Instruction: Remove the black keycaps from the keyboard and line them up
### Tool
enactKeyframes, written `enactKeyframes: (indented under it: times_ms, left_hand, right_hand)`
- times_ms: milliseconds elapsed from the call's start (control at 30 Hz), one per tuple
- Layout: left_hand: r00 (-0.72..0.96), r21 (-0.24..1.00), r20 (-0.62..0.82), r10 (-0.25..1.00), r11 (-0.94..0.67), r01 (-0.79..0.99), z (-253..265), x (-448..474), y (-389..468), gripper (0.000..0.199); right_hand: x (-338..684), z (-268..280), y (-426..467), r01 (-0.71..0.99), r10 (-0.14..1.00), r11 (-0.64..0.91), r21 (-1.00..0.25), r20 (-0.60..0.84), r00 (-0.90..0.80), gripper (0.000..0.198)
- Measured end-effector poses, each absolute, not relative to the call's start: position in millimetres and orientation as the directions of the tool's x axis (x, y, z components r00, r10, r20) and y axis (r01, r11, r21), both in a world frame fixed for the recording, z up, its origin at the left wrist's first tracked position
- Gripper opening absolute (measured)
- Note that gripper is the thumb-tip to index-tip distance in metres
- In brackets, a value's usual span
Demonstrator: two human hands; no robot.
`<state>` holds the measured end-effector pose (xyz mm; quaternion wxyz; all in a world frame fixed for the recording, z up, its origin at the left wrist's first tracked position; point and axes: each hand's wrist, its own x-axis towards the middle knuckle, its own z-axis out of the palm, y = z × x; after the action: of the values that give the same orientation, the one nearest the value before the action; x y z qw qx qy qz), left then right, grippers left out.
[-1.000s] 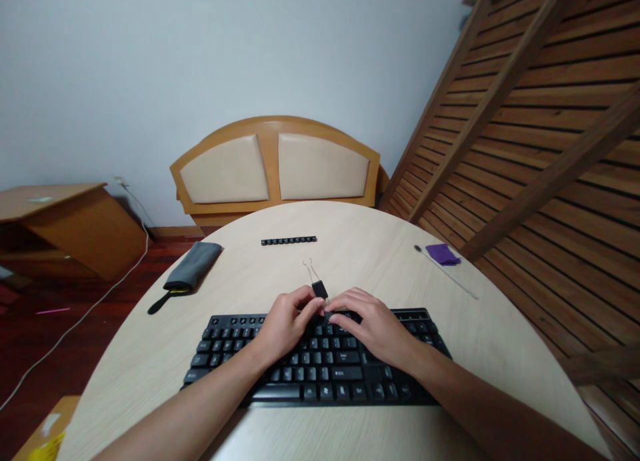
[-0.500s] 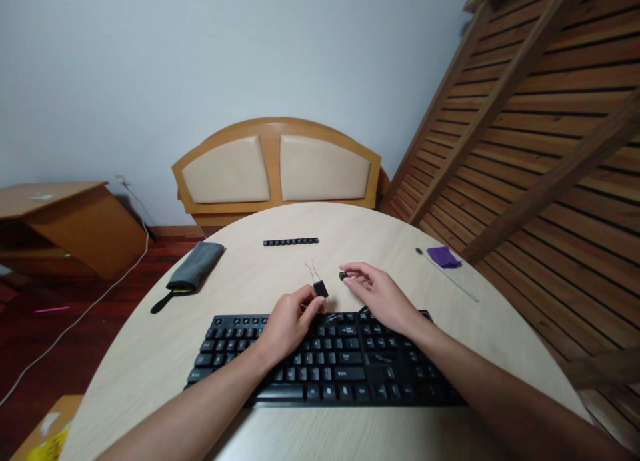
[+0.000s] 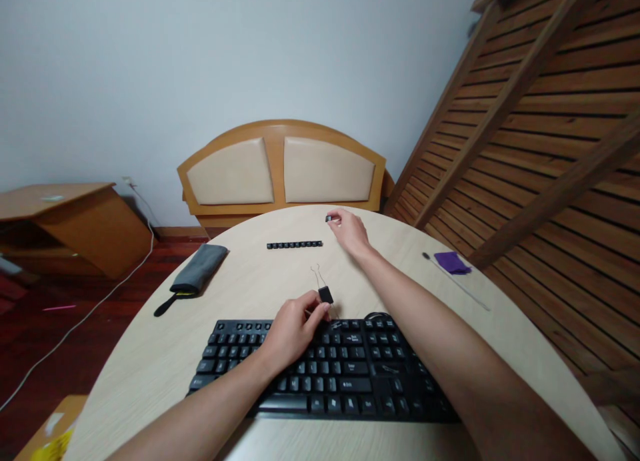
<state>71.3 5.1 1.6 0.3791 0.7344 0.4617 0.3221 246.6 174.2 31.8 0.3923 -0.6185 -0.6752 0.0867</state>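
A black keyboard (image 3: 295,381) lies near the front of the round table, with bare spots in its top row. Over its upper edge, my left hand (image 3: 295,324) is closed on a keycap puller (image 3: 325,294) with a black body and thin wire prongs pointing away from me. Farther out, my right hand (image 3: 350,233) pinches a small black keycap (image 3: 329,218) between thumb and fingertips, above the table's far part. Left of that hand, a straight row of black keycaps (image 3: 294,245) lies on the tabletop.
A grey pouch (image 3: 200,271) with a black strap sits on the table's left side. To the right are a purple cloth (image 3: 453,262) and a thin brush (image 3: 457,284) with a dark tip. Beyond the table (image 3: 240,281) stands a padded headboard (image 3: 280,171).
My right hand has moved away from me with the keycap, from beside the puller to the table's far part. My left hand stays by the keyboard, still holding the puller.
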Motion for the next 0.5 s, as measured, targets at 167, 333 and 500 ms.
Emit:
enactKeyframes:
  times_ms: [167,333,500]
  left_hand:
    - [0.369,0.864,0.115,0.923,-0.276,0.421,3.6,72.0,4.0,0.03]
    - [0.371,0.865,0.116,0.921,-0.278,0.418,3.4,71.5,3.7,0.031]
    - [0.373,0.863,0.121,0.92,-0.283,0.419,4.4,72.4,4.1,0.031]
  right_hand:
    - [254.1,-7.4,181.5,0.823,0.937,0.155,-0.546,0.346,0.053,0.019]
    - [262.4,-24.3,186.7,0.842,0.958,0.155,-0.517,0.288,0.0,0.02]
    - [259.4,-26.7,187.0,0.847,0.959,0.19,-0.497,0.277,-0.053,0.019]
